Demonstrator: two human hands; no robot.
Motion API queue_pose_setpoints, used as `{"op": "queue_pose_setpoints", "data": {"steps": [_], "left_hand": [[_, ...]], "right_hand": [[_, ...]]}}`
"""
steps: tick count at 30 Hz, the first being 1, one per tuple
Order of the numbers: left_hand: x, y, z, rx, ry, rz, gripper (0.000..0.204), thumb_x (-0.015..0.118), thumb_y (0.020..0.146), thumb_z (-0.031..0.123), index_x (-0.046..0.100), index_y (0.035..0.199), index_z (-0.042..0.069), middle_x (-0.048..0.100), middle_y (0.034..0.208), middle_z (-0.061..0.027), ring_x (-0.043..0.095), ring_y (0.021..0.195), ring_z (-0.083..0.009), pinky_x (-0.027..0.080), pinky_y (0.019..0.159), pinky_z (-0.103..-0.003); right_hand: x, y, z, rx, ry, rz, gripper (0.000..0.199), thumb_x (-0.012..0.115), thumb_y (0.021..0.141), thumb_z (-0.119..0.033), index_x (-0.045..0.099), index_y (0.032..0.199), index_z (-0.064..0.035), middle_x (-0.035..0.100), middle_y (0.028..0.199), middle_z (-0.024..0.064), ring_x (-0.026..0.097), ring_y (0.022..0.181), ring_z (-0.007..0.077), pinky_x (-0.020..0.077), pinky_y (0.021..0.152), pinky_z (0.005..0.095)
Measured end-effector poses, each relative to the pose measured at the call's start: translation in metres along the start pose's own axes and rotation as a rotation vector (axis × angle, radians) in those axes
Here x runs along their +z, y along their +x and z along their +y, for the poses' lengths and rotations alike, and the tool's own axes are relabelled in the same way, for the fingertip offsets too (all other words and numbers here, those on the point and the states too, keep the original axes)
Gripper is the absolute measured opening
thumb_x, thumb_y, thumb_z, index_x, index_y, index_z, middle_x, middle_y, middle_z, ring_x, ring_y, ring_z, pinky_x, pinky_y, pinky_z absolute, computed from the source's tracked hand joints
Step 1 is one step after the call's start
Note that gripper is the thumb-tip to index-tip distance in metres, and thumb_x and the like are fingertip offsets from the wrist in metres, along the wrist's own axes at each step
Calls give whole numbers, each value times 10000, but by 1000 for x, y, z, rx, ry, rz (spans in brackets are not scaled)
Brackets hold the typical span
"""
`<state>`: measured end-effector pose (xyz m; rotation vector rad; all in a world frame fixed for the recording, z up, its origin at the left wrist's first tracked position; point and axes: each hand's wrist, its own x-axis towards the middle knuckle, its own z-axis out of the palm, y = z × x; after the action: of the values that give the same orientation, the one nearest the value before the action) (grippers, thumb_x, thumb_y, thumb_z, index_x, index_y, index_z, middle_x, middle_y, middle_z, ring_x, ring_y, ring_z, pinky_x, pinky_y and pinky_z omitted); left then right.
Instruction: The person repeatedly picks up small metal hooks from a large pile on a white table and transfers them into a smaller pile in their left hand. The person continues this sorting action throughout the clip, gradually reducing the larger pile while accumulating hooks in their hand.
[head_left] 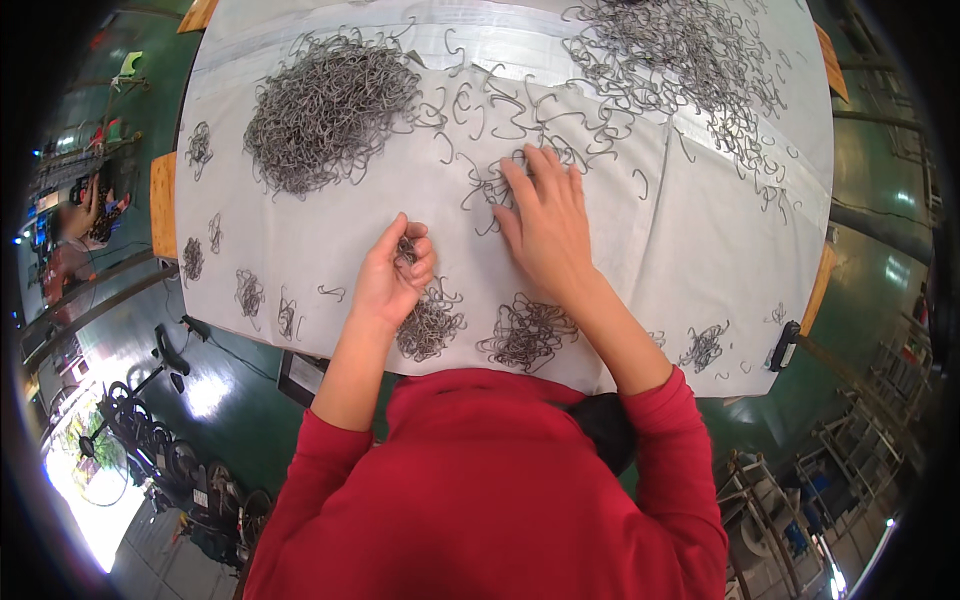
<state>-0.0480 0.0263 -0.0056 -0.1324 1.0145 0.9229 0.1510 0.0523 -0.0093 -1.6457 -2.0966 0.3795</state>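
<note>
Bent dark-grey wire hooks, many S- or C-shaped, lie all over the white-covered table [330, 232]. My left hand [392, 275] is closed, its fingers curled round a small bunch of wire hooks [405, 250]. Below it sits a small pile of hooks [430, 328], close to the near edge. My right hand [548, 222] lies palm down, fingers stretched and slightly apart, over loose hooks [487, 185] that show beside its thumb and fingertips. Whatever is under its palm stays hidden.
A large heap of hooks [330, 110] stands at the far left; a wide scatter [690, 50] covers the far right. Another small pile [528, 332] is at the near edge. A small black device [785, 345] sits at the right corner. Bicycles [170, 455] stand at lower left.
</note>
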Motion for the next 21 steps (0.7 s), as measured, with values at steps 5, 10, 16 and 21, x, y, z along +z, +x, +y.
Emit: {"op": "queue_pose_setpoints", "data": {"steps": [5,10,16,21], "left_hand": [[-5,10,2,13,-7,-70,276,463,935,290,529,897,25,498,701,-53,443,575,-147,355,500,-235],[-1,17,4,9,78,-76,320,431,946,309,546,932,10,538,743,-61,504,640,-169,413,578,-256],[-4,21,8,-17,168,-150,382,393,955,328,555,994,-17,580,790,-73,548,697,-180,453,632,-279],[-3,20,8,-16,180,-140,389,384,959,315,551,1015,-31,584,793,-70,552,709,-176,462,651,-292]], "right_hand": [[4,23,-6,-102,243,-52,479,637,787,-205,480,1223,-85,416,1309,157,381,1224,363,275,1019,514],[11,34,2,-13,220,-49,477,616,812,-247,473,1241,-96,397,1331,156,348,1253,373,264,1024,520],[11,39,-4,-70,162,-28,484,613,814,-251,467,1253,-109,397,1335,147,360,1259,333,264,1027,516],[8,39,-2,-213,211,-58,386,632,789,-167,538,1160,-121,495,1236,105,446,1181,276,325,990,478]]}}
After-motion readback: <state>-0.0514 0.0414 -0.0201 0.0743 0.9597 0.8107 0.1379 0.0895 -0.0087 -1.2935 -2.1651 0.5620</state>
